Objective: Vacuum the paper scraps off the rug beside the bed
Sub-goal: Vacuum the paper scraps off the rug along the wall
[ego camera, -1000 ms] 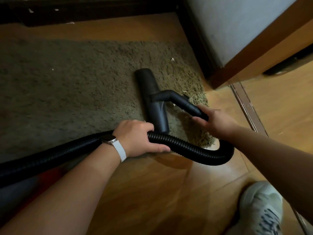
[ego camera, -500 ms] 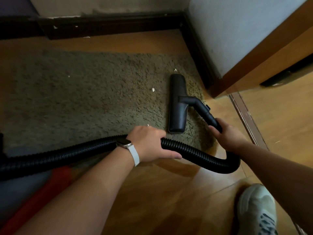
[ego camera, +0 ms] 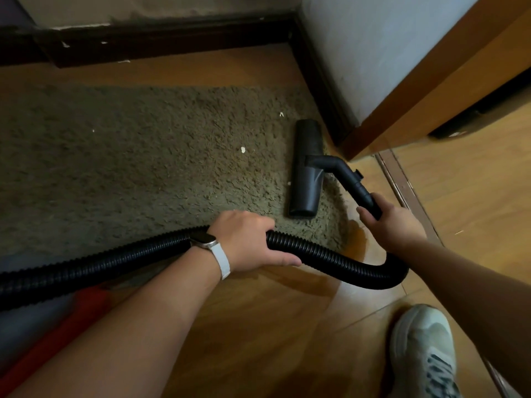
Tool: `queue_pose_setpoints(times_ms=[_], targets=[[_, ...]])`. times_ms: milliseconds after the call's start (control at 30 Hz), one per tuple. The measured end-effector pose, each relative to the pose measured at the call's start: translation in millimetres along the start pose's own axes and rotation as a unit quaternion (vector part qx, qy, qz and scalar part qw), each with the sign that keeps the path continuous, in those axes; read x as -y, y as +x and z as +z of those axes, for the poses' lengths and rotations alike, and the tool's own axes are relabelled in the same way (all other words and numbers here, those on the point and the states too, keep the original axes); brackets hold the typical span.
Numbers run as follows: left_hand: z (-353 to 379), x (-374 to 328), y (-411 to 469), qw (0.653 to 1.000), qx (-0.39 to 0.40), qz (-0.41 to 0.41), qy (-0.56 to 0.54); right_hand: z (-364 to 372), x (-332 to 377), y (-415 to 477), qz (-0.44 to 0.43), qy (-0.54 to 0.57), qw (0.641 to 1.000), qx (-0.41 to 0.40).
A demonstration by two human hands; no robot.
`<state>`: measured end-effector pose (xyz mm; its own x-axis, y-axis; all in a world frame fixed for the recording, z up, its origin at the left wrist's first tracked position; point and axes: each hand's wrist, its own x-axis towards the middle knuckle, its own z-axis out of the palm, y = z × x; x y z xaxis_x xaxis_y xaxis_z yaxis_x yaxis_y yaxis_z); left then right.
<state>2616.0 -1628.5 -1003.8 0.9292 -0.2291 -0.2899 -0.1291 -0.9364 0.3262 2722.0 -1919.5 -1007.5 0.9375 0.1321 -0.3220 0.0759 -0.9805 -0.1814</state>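
I see my left hand [ego camera: 247,239], fingers [ego camera: 283,259] wrapped round the ribbed hose [ego camera: 330,254], and my right hand [ego camera: 390,222] gripping the wand [ego camera: 353,182]. The floor head [ego camera: 306,168] lies on the rug [ego camera: 143,168] at its right edge, just beside the dark skirting [ego camera: 321,90]. Paper scraps [ego camera: 243,149] sit left of it, apart. My shoe [ego camera: 422,349] stands on the wooden floor [ego camera: 258,326]

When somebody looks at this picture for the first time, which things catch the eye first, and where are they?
A black ribbed hose curves across the foreground, gripped by the left hand. The right hand holds the tube behind the black nozzle, which lies on the right edge of the rug. White paper scraps dot the rug left of the nozzle.
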Motion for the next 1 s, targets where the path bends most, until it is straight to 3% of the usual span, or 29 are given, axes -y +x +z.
queue_pose_setpoints(times_ms=[400,800,1000], targets=[[9,-8,8,1.000,-0.002,0.027,0.002,10,-17,3,-0.009,0.006,1.000,-0.021],[13,-8,9,1.000,-0.008,0.022,-0.007,-3,-9,18,-0.097,-0.116,0.983,-0.099],[11,0,4,0.999,-0.004,0.000,-0.032,-7,13,29,-0.125,-0.079,0.989,-0.023]])
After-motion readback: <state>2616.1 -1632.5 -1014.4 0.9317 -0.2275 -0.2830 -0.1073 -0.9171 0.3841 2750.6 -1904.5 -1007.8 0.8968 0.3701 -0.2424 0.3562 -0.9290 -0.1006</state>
